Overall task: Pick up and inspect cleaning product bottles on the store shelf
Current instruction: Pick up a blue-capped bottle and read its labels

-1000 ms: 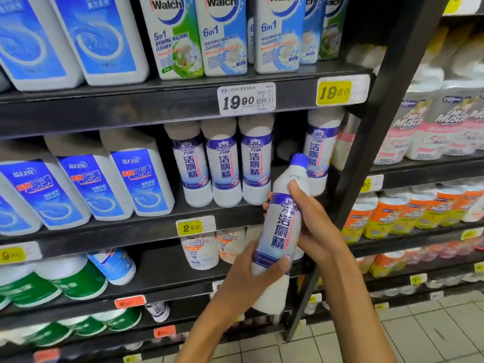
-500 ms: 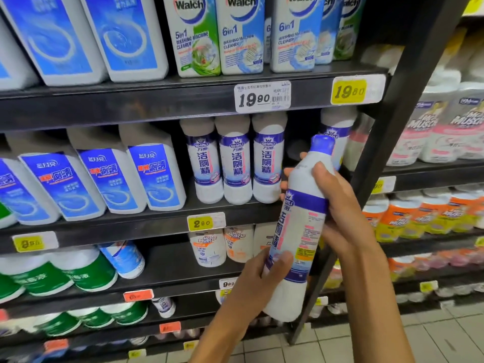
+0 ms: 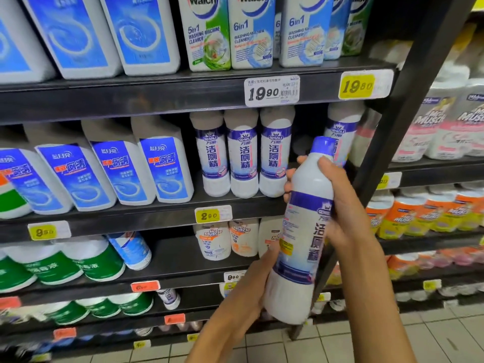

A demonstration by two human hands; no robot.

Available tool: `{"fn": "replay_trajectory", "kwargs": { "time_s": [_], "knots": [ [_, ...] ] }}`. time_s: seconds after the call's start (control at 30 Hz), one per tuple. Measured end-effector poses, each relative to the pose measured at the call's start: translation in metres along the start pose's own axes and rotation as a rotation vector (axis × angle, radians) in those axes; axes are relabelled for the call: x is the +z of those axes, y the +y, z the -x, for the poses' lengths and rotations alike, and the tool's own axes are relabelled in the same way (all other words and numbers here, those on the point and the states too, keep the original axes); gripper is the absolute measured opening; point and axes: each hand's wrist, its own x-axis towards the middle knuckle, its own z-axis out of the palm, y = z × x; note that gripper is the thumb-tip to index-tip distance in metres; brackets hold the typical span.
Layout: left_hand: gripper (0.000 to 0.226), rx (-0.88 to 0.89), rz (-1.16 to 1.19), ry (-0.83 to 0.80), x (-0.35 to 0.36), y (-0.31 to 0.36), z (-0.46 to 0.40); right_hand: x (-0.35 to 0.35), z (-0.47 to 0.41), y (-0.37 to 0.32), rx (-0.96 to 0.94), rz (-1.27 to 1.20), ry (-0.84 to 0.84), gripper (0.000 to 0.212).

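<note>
I hold a white toilet-cleaner bottle (image 3: pixel 301 231) with a blue cap and purple label in front of the shelf, tilted slightly right at the top. My right hand (image 3: pixel 340 203) grips its upper body, fingers wrapped round behind it and thumb on the shoulder. My left hand (image 3: pixel 251 279) holds the lower part from the left side. The label is turned so its back panel faces me. Three matching bottles (image 3: pixel 242 153) stand in a row on the middle shelf just left of it.
A black shelf upright (image 3: pixel 387 142) runs diagonally right behind the held bottle. Blue-labelled jugs (image 3: pixel 115 171) fill the middle shelf's left side, Walch cleaners (image 3: pixel 251 32) stand above, Mr Muscle bottles (image 3: pixel 214 242) below. Tiled floor (image 3: pixel 366 341) lies at the bottom right.
The bottle has been raised a little and rotated in my hands, so the front label has turned to the right and the back panel shows. The camera moved closer.
</note>
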Motion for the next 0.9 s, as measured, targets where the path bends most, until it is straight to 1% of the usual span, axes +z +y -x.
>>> {"fn": "replay_trajectory", "kwargs": {
  "time_s": [0.03,0.1,0.17,0.23,0.33,0.37,0.43,0.47,0.53,0.6,0.63,0.73,0.83,0.9],
  "knots": [
    [0.060,0.023,-0.028,0.037,-0.001,0.001,0.000,0.002,0.001,0.000,-0.029,0.090,0.044,0.034],
    [0.063,0.048,-0.010,0.060,-0.004,0.004,0.000,0.006,0.004,-0.002,-0.063,0.174,0.087,0.035],
    [0.067,0.036,0.074,0.010,-0.007,0.008,0.002,0.011,0.007,-0.005,-0.060,0.161,0.055,0.031],
    [0.068,0.021,0.176,-0.069,-0.008,0.011,0.005,0.013,0.009,-0.008,-0.032,0.076,0.051,0.028],
    [0.071,-0.062,0.285,-0.228,-0.005,0.014,0.011,0.009,0.009,-0.007,0.042,-0.170,0.034,0.042],
    [0.075,-0.080,0.277,-0.237,-0.004,0.013,0.011,0.008,0.009,-0.006,0.029,-0.232,0.007,0.040],
    [0.080,-0.055,0.170,-0.184,-0.003,0.010,0.010,0.007,0.011,-0.007,-0.054,-0.222,-0.031,0.031],
    [0.073,-0.024,0.091,-0.119,0.000,0.010,0.010,0.007,0.013,-0.009,-0.105,-0.163,-0.038,0.027],
    [0.054,0.020,-0.027,0.034,0.003,0.015,0.007,0.010,0.018,-0.011,-0.237,0.057,-0.014,0.024],
    [0.045,0.046,-0.088,0.127,0.003,0.017,0.001,0.014,0.022,-0.010,-0.350,0.267,0.039,0.024],
    [0.043,0.056,-0.106,0.164,0.003,0.014,-0.003,0.016,0.023,-0.009,-0.378,0.320,0.062,0.025],
    [0.044,0.148,-0.070,0.298,0.007,0.010,-0.010,0.020,0.027,-0.008,-0.359,0.355,0.053,0.018],
    [0.040,0.254,-0.049,0.341,0.004,0.004,-0.015,0.022,0.029,-0.014,-0.310,0.327,-0.078,0.016],
    [0.043,0.292,-0.031,0.352,-0.003,-0.002,-0.021,0.022,0.031,-0.019,-0.325,0.401,-0.193,0.021]
  ]
}}
